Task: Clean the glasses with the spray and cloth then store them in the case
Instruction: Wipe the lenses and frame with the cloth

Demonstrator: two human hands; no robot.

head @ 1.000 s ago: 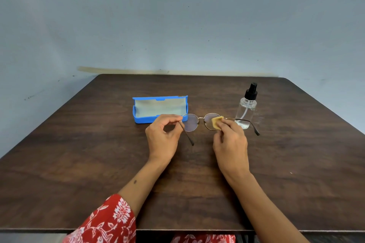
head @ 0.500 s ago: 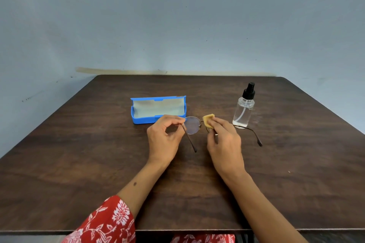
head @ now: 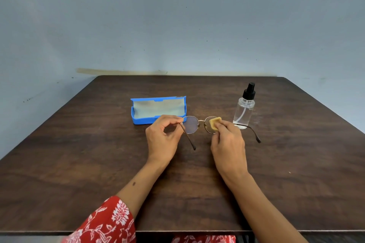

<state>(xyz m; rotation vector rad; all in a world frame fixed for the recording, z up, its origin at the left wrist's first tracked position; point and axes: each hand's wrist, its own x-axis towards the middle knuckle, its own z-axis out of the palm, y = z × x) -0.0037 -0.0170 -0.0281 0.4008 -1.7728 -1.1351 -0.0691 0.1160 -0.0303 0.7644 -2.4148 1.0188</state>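
**Two hands, one pair of glasses**

The left hand point(head: 165, 138) has its fingers curled in. It pinches the glasses point(head: 198, 125) at the left corner, where the thin arm joins the round frame. That thin arm pokes down and toward the person, past the thumb.

The right hand point(head: 228, 144) has its fingers curled too. It pinches a small yellow cloth point(head: 214, 123) and holds it flat on the right lens. The cloth covers part of that lens. The left lens shows bare between the two hands.

The glasses are open, with both thin arms spread out. They are held in front of the person, over the middle of the brown table point(head: 79, 154). I cannot tell if they touch the table.

Just behind the left hand sits the blue case point(head: 158, 109). Its lid is up, and the inside is pale.

Behind the right hand stands the spray bottle point(head: 245, 108). It is clear, with a black top, and it stands up straight. The right arm of the glasses crosses in front of its bottom.

A red sleeve point(head: 106, 223) with white flowers shows on the left arm.
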